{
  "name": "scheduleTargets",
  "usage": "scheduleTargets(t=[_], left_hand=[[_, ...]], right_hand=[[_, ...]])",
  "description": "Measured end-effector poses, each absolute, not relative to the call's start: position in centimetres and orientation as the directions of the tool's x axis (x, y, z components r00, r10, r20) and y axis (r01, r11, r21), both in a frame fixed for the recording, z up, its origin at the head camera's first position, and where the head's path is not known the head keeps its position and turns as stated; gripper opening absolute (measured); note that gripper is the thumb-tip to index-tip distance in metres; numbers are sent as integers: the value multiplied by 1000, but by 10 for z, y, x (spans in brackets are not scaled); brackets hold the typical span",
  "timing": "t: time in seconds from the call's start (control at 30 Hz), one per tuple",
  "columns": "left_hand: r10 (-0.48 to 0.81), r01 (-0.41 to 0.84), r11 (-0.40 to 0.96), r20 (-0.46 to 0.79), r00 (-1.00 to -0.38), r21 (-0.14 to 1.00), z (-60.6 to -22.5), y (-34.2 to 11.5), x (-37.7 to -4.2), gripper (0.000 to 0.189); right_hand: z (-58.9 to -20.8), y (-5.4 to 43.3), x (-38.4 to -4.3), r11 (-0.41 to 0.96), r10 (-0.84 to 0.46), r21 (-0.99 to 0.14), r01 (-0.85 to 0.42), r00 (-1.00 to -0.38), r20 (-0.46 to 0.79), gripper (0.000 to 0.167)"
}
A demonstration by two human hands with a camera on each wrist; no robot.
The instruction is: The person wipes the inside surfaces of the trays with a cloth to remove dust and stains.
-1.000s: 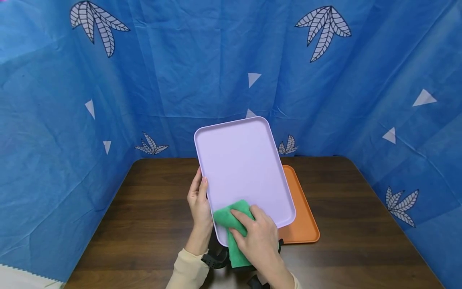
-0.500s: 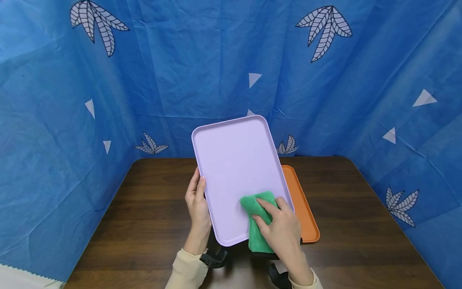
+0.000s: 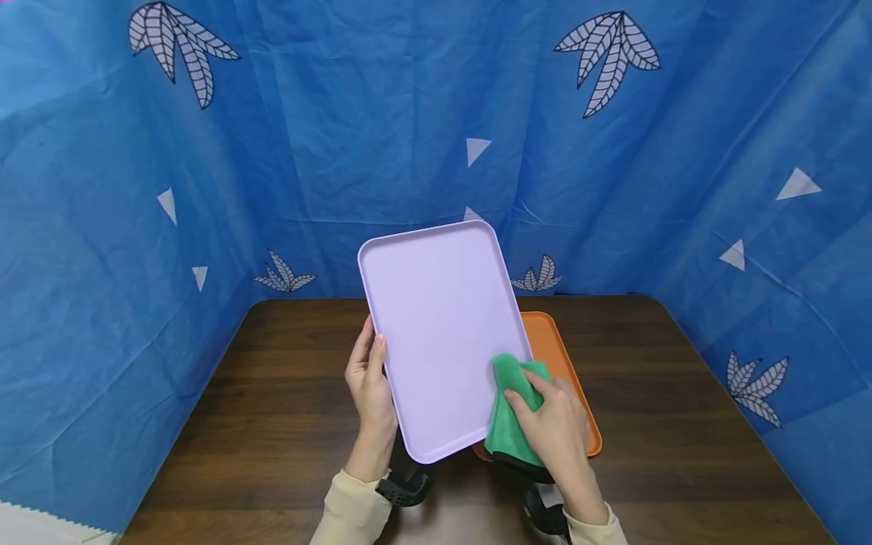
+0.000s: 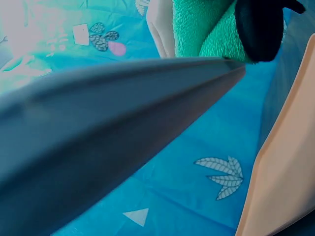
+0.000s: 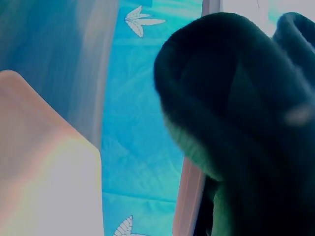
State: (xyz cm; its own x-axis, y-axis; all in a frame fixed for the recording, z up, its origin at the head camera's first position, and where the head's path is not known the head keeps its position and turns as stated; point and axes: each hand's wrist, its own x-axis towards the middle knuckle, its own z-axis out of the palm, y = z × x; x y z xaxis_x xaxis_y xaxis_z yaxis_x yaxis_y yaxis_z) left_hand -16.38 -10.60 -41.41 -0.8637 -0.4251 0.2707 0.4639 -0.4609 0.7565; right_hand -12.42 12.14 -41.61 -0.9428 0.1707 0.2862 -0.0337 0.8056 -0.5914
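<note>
A lavender tray is held up at a tilt above the table, its inner face toward me. My left hand grips its left edge, thumb on the rim and fingers behind. At the lower right edge my right hand pinches a folded green cloth with dark trim against the tray. The left wrist view has the lavender tray edge-on, with the green cloth at its far end. In the right wrist view the bunched cloth fills much of the picture and hides the right fingers.
An orange tray lies on the dark wooden table, partly behind the lavender tray and right hand. A blue patterned curtain surrounds the table at the back and sides. Each wrist wears a black strap.
My right hand has wiped the cloth rightward across the tray's lower part to its right edge. The lavender tray has shifted slightly left, still in my left hand.
</note>
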Motion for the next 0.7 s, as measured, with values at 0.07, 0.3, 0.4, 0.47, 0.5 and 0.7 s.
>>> scheduleTargets(t=[0.07, 0.3, 0.4, 0.47, 0.5, 0.7], left_hand=[[-424, 462, -459, 271, -864, 758, -414, -106, -164, 43], [-432, 471, -482, 267, -861, 739, -414, -107, -163, 41], [-435, 473, -486, 266, -860, 735, -414, -108, -163, 42], [-434, 471, -486, 265, -861, 736, -414, -108, -163, 42], [-434, 471, -485, 265, -861, 737, -414, -108, -163, 42], [-447, 484, -481, 270, -853, 731, -416, -107, -165, 41]], right_hand=[[-418, 120, -124, 793, 183, -609, -22, -945, 272, 46], [-423, 113, -120, 755, 176, -654, -50, -945, 276, 45], [-423, 106, -117, 739, 157, -671, -66, -951, 267, 43], [-423, 101, -115, 732, 141, -677, -77, -955, 261, 42], [-422, 97, -113, 732, 134, -676, -82, -956, 261, 41], [-420, 79, -104, 758, 64, -635, -147, -953, 296, 38]])
